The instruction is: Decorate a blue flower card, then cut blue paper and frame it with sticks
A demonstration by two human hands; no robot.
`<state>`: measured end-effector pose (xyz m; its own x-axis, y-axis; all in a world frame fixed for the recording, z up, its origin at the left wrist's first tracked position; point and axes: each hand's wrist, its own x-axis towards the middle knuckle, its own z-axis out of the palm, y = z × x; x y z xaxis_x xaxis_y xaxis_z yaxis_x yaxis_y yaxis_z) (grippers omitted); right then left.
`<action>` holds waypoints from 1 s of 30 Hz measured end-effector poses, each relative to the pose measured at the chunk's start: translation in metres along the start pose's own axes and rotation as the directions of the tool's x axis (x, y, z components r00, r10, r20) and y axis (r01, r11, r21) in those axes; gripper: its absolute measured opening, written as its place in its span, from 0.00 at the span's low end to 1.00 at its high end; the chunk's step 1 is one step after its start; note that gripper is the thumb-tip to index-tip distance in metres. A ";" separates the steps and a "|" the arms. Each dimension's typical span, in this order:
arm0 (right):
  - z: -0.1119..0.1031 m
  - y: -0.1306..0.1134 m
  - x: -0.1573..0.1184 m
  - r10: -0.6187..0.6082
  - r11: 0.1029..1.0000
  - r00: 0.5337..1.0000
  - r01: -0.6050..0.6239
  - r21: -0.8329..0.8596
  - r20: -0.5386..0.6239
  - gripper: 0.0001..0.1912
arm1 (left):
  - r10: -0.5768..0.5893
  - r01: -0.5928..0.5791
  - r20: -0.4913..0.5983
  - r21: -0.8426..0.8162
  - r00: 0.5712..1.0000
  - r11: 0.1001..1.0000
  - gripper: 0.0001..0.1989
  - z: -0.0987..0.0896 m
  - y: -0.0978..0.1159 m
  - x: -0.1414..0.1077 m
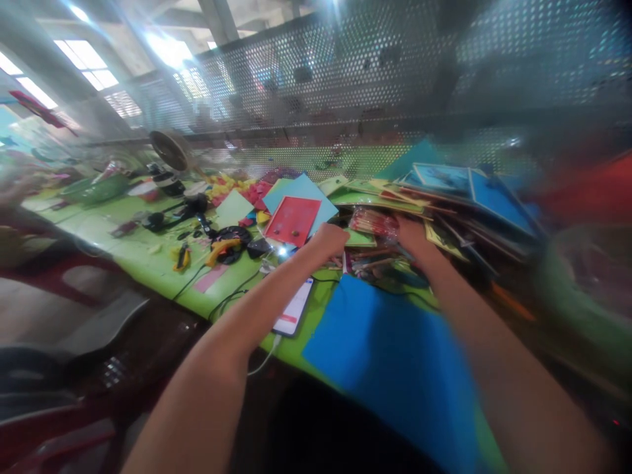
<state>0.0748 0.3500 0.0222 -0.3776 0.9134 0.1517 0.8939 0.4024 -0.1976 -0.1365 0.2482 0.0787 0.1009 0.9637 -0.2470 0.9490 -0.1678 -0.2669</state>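
Beyond a smooth, flat blue sheet [365,329] on the worktop [131,253], a shiny clear packet [369,222] of thin reddish strips meets the right hand [413,237] (grip too blurred to tell). The left hand [332,241] looks curled, its hold hidden.

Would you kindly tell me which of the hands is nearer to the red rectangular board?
Left. The left hand is just right of the red rectangular board; the right hand is farther to its right.
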 end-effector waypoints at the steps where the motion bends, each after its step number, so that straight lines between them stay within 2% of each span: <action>1: 0.000 0.000 0.000 0.001 1.000 1.000 -0.001 0.004 -0.003 0.28 | -0.003 0.003 -0.005 0.002 1.000 1.000 0.16 0.002 -0.001 -0.003; 7: 0.004 0.002 0.000 -0.008 1.000 1.000 0.009 0.021 -0.017 0.27 | -0.019 0.020 -0.147 0.004 0.989 1.000 0.32 0.014 0.013 -0.011; 9: 0.006 0.003 0.001 -0.012 1.000 1.000 0.013 0.022 -0.025 0.27 | -0.015 0.016 -0.178 0.003 0.984 1.000 0.27 0.016 0.021 -0.012; 11: 0.007 0.004 0.002 -0.013 1.000 0.999 0.013 0.021 -0.034 0.27 | 0.000 0.000 -0.187 0.000 0.982 1.000 0.17 0.015 0.025 -0.013; 13: 0.009 0.005 0.004 -0.016 1.000 0.999 0.017 0.022 -0.043 0.28 | 0.017 -0.019 -0.183 -0.004 0.983 1.000 0.10 0.011 0.024 -0.019; 15: 0.010 0.006 0.005 -0.024 0.999 0.998 0.025 0.027 -0.062 0.28 | 0.022 -0.024 -0.182 -0.009 0.983 1.000 0.08 0.004 0.017 -0.029; 19: 0.014 0.009 0.008 -0.038 0.998 0.994 0.042 0.037 -0.104 0.29 | -0.004 -0.002 -0.215 -0.031 0.977 1.000 0.10 -0.028 -0.001 -0.053; 25: 0.023 0.014 0.003 -0.084 0.995 0.989 0.091 0.044 -0.125 0.35 | -0.106 0.087 -0.299 -0.076 0.948 0.993 0.12 -0.106 -0.036 -0.065; 30: 0.022 0.012 0.004 -0.058 0.998 0.993 0.061 0.034 -0.101 0.27 | -0.202 0.109 -0.523 -0.203 0.828 0.973 0.13 -0.165 -0.057 -0.078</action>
<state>0.0788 0.3594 -0.0006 -0.4023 0.8779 0.2599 0.8601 0.4596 -0.2211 -0.1495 0.2169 0.2666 0.0483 0.9403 0.3370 0.9951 -0.0160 -0.0979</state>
